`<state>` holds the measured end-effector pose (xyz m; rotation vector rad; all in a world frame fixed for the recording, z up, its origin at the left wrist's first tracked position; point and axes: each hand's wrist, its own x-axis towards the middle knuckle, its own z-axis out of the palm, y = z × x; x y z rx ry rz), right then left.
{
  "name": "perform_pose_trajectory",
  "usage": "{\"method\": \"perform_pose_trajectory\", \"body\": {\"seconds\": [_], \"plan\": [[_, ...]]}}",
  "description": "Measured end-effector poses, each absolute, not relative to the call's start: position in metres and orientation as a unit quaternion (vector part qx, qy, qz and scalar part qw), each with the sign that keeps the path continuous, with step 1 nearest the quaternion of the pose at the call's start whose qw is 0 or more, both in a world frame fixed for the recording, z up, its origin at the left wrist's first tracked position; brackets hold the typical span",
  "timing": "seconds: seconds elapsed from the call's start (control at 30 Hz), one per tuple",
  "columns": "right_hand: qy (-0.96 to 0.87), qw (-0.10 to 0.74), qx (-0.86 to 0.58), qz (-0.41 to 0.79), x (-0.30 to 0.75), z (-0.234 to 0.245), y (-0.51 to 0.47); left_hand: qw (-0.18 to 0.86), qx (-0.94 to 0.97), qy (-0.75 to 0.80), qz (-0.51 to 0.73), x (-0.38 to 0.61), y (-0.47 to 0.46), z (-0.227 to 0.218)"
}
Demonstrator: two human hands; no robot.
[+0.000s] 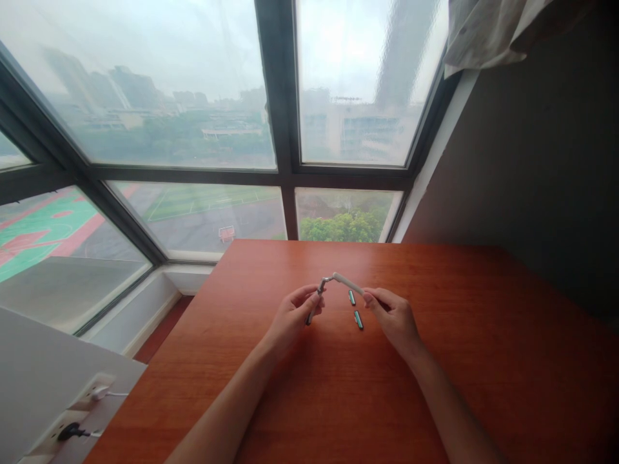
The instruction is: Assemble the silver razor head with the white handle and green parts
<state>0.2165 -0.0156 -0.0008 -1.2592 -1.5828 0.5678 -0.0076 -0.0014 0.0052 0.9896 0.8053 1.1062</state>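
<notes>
My left hand point(297, 309) is closed on a slim silver handle with a dark lower end, which looks like a razor handle point(320, 287); it stands tilted, its top bent to the right. My right hand point(394, 316) pinches a pale grey rod point(348, 283) near its right end. The rod slants up to the left, its rounded tip at the handle's top; whether they touch I cannot tell. Below the rod, two small dark pieces with green strips, like razor cartridges, lie on the table: an upper cartridge point(352, 298) and a lower cartridge point(358, 320), close to my right fingers.
The reddish-brown wooden table point(300, 399) reaches to a large window with dark frames point(287, 177). A dark wall point(527, 167) stands at the right, with a pale curtain point(488, 35) above. At the lower left, plugs with cords point(72, 432) sit in wall sockets.
</notes>
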Motion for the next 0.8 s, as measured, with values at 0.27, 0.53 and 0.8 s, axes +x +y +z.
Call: {"method": "perform_pose_trajectory", "body": {"seconds": [0.27,0.53,0.8], "plan": [[-0.654,0.494,-0.490,0.296,0.2139,0.0020,-0.0193,0.644,0.448,0.369,0.498,-0.0087,0.0009,0.0000],[-0.650,0.498,-0.500,0.282,0.2141,0.0043,-0.0194,0.636,0.460,0.368,0.499,-0.0093,0.0006,-0.0006],[-0.655,0.499,-0.485,0.294,0.2122,-0.0006,-0.0187,0.624,0.456,0.374,0.512,-0.0096,0.0021,-0.0031]]}}
